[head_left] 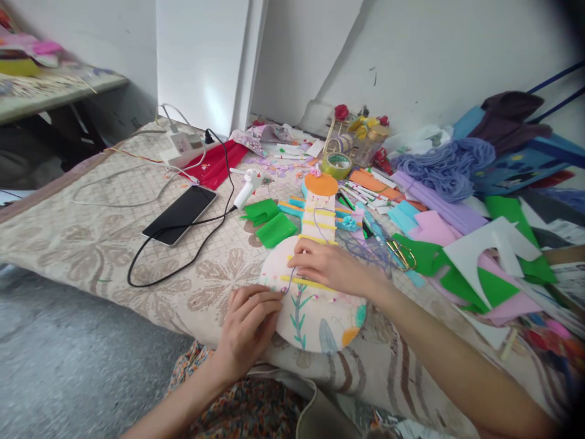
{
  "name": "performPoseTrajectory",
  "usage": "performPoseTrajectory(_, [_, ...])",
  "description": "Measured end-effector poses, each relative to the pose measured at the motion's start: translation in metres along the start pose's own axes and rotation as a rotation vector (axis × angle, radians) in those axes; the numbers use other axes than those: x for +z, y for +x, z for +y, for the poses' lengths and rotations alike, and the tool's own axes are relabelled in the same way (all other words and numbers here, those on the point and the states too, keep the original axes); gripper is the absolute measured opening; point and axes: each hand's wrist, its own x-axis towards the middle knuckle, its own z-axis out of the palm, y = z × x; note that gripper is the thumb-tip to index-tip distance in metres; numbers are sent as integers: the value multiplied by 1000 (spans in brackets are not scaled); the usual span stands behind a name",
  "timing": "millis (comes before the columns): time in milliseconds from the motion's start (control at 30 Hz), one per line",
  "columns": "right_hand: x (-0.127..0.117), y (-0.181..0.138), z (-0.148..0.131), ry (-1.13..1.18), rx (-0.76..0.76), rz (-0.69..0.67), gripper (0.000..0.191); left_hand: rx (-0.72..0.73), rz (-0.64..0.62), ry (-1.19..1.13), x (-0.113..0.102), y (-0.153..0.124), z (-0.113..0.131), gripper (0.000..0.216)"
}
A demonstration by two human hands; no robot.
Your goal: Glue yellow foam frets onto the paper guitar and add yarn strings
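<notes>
A paper craft shaped like a guitar [315, 305] lies on the patterned cloth, with a round painted body, a pale neck with yellow strips and an orange disc [321, 184] at its far end. My left hand [249, 326] rests at the body's left edge, fingers curled and pinching a thin purple thread [289, 285]. My right hand [326, 265] lies on the body near a yellow strip, fingers bent and pressing down on the craft. Purple thread runs up along the neck.
A black phone [180, 214] and black cable lie to the left, with a white glue gun [249, 183] and a power strip [183, 146] behind. Green folded paper [269, 222], gold scissors [401, 255], tape rolls, markers, purple yarn [441, 167] and coloured sheets crowd the right.
</notes>
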Motion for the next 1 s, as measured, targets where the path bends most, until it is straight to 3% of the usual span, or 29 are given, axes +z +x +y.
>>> performPoseTrajectory(100, [0, 2, -1, -16, 1, -1, 5, 2, -5, -2, 0, 1, 0, 17])
performPoseTrajectory(367, [-6, -3, 0, 68, 9, -11, 9, 5, -7, -19, 1, -1, -2, 18])
performPoseTrajectory(567, [-9, -4, 9, -10, 105, 40, 10, 1, -12, -19, 1, -2, -2, 19])
performPoseTrajectory(700, [-10, -3, 8, 61, 60, 21, 6, -6, -9, -14, 1, 0, -2, 17])
performPoseTrajectory(833, [-8, -4, 6, 62, 2, -45, 14, 1, -5, -9, 1, 1, -1, 16])
performPoseTrajectory(1000, [-7, -4, 6, 44, 29, -30, 10, 2, -3, -11, 1, 0, -1, 16])
